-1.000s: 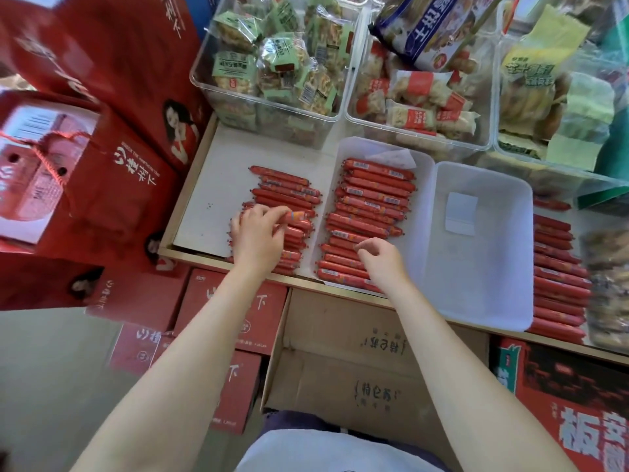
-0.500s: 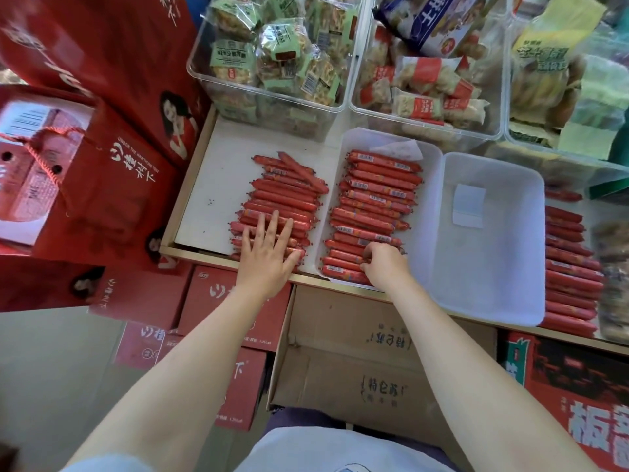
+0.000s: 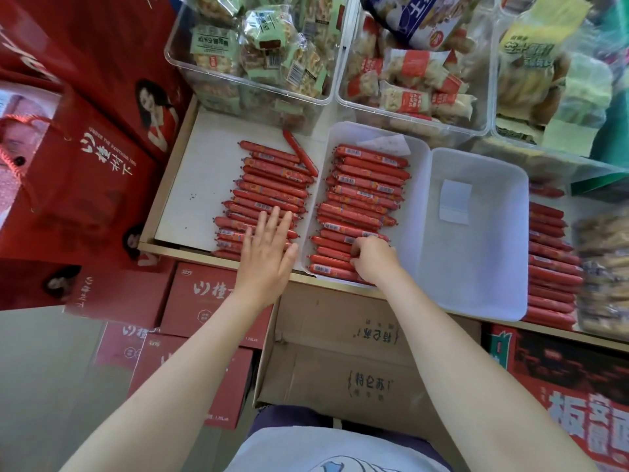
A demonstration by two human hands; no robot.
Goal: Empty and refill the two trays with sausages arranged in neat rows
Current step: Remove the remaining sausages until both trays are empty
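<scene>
Head view: the shelf board carries two white trays. Empty tray sits right of the filled tray; loose sausages lie left of it. Left hand presses these flat, fingers straight. Right hand pinches a tray sausage: best nudge each parallel, ends flush.

Red sausages lying in a loose stack under your left hand, more sitting rowed in the white tray at your right hand, second tray resting bare beside it

Left hand flat, fingers straight, palm down; right hand fingers curled under, grip seemingly pinching.
</scene>
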